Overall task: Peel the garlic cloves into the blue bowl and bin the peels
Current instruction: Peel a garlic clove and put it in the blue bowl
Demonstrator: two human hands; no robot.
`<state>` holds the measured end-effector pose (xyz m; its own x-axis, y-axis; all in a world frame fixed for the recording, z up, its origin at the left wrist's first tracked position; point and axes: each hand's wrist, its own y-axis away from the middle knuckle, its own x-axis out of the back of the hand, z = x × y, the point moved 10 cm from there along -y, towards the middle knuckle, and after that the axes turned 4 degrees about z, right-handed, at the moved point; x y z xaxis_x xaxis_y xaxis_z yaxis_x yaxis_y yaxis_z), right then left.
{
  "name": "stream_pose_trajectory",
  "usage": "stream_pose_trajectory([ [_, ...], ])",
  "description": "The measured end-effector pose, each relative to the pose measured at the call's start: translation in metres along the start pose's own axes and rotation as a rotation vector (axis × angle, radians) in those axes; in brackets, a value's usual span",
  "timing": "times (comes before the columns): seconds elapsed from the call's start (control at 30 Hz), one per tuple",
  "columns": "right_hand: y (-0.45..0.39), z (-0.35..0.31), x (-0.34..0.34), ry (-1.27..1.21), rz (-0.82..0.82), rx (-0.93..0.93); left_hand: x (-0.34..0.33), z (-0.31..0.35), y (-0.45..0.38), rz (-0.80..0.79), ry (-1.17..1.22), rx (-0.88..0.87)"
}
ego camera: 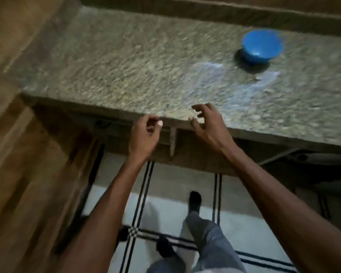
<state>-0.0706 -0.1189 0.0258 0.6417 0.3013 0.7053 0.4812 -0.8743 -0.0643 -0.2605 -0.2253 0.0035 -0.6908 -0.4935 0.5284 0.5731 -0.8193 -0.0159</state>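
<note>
Blue bowl (261, 46): far right on the granite desk (106, 66), well apart from both hands; its contents cannot be made out through the blur.
Garlic cloves: none visible on the desk.
Left hand (144, 134): at the near desk edge, fingers curled loosely; something pale shows at the fingertips, too blurred to tell if it is held.
Right hand (207, 123): fingers spread, holding nothing.
Bin: out of view.
Progress: judged either unstarted or finished; the picture cannot settle which.
</note>
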Motion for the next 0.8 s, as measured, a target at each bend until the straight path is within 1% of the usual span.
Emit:
stream_pose_trajectory([
  [0.13,-0.006,0.079,0.100,0.016,0.154,-0.121,-0.103,0.082,-0.032,-0.150,-0.010,-0.096],
  [0.3,-0.019,0.167,0.175,0.052,0.210,-0.231,-0.212,0.147,-0.072,-0.269,-0.090,-0.153],
  [0.5,-0.042,0.240,0.204,0.071,0.135,-0.339,-0.287,0.178,-0.111,-0.319,-0.224,-0.199],
  [0.67,-0.085,0.271,0.210,0.065,0.159,-0.355,-0.321,0.171,-0.123,-0.381,-0.275,-0.190],
  [0.8,-0.122,0.285,0.202,0.109,0.146,-0.342,-0.334,0.164,-0.139,-0.391,-0.275,-0.176],
])
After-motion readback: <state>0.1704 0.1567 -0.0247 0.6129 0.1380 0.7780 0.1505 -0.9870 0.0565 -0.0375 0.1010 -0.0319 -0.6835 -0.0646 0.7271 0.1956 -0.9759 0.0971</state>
